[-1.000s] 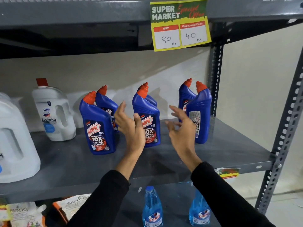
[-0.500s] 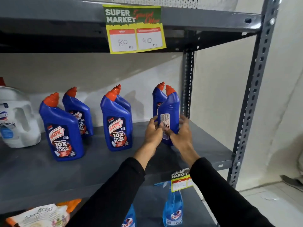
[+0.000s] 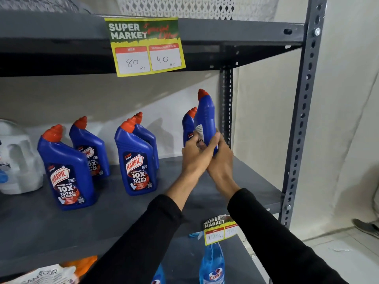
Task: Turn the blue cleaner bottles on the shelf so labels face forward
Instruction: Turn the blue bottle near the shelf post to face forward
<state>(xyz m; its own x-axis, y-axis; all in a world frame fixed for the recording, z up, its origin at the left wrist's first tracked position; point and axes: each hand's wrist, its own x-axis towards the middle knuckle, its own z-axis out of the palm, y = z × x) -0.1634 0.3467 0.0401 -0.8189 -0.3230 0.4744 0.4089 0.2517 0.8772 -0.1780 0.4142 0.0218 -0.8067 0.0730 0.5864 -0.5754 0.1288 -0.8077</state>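
Both my hands hold one blue cleaner bottle (image 3: 205, 117) with a red cap, lifted above the grey shelf (image 3: 123, 218) at its right end. My left hand (image 3: 198, 155) and my right hand (image 3: 220, 160) wrap its lower body; its white back label shows edge-on. Just behind it stands another blue bottle (image 3: 188, 126). Further left, a front bottle (image 3: 137, 160) and a leftmost front bottle (image 3: 65, 171) show their Harpic labels forward. Two more blue bottles (image 3: 90, 152) (image 3: 147, 138) stand behind them.
White jugs (image 3: 18, 160) stand at the shelf's left end. A yellow price tag (image 3: 143, 46) hangs from the upper shelf. The perforated upright post (image 3: 301, 119) bounds the right side. Light-blue spray bottles (image 3: 212, 265) and a second price tag (image 3: 220, 230) sit below.
My hands closed on the rightmost front bottle, then lifted it off the shelf and began turning it. The camera view shifted right and closer.
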